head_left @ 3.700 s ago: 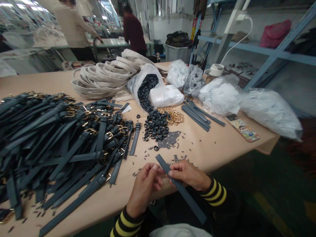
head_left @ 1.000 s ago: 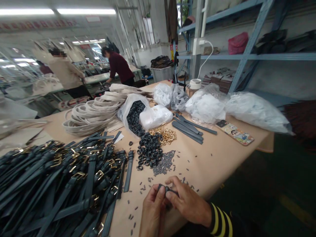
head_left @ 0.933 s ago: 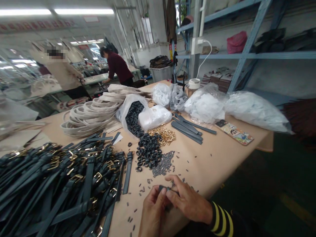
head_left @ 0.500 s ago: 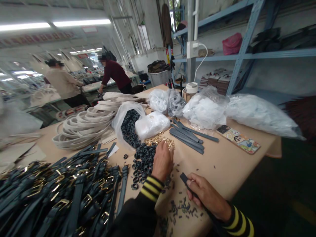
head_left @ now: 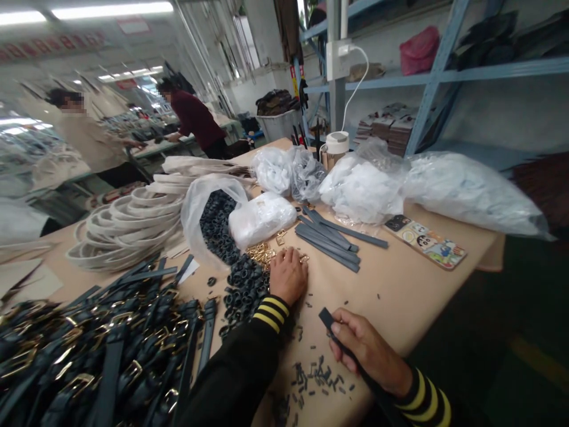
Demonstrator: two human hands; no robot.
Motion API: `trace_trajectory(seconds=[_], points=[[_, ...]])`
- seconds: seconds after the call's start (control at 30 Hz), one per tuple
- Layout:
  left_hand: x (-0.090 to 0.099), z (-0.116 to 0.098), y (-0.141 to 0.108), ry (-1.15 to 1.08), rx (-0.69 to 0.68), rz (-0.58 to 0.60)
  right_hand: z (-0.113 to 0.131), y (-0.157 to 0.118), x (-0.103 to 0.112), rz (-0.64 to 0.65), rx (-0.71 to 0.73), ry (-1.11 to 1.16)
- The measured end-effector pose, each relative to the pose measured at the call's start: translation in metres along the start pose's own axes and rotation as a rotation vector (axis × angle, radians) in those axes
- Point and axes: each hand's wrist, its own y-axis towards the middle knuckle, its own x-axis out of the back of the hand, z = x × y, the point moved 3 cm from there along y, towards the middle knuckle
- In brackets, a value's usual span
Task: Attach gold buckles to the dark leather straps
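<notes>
My left hand [head_left: 288, 276] rests palm down at the right side of a small pile of gold buckles [head_left: 262, 254]. Its fingers are slightly apart and bent over the buckles, with the tips partly hidden. In my right hand [head_left: 367, 350] a dark leather strap [head_left: 326, 318] is pinched between thumb and fingers, its square end sticking out toward the upper left. Black strap loops [head_left: 242, 279] are heaped beside my left wrist. Small dark scraps [head_left: 320, 376] lie scattered between my forearms.
Many buckled black straps [head_left: 115, 350] are piled at left, behind them coiled beige straps [head_left: 128, 228]. An open bag of loops [head_left: 217, 228], plastic bags [head_left: 360, 193], flat grey strips [head_left: 329, 243] and a patterned phone case [head_left: 427, 242] lie farther back. Two people stand beyond the table.
The view has turned slightly, shifting the table items left and up. My left hand has flattened and spread over the buckles. My right hand still holds the strap.
</notes>
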Motion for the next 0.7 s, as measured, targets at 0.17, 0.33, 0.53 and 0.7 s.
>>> trace_trajectory(seconds=[0.17, 0.33, 0.53, 0.7], points=[[0.011, -0.006, -0.046, -0.054, -0.159, 0.04, 0.001, -0.002, 0.001, -0.009, 0.028, 0.0], [0.018, 0.003, -0.089, -0.19, -0.24, 0.091, 0.002, -0.004, 0.0, -0.043, 0.067, -0.017], [0.034, 0.033, -0.136, -0.337, -0.061, -0.045, 0.001, -0.003, -0.001, -0.045, 0.099, -0.032], [0.055, 0.026, -0.146, -0.307, 0.032, -0.117, 0.0, -0.003, -0.002, -0.06, 0.081, -0.052]])
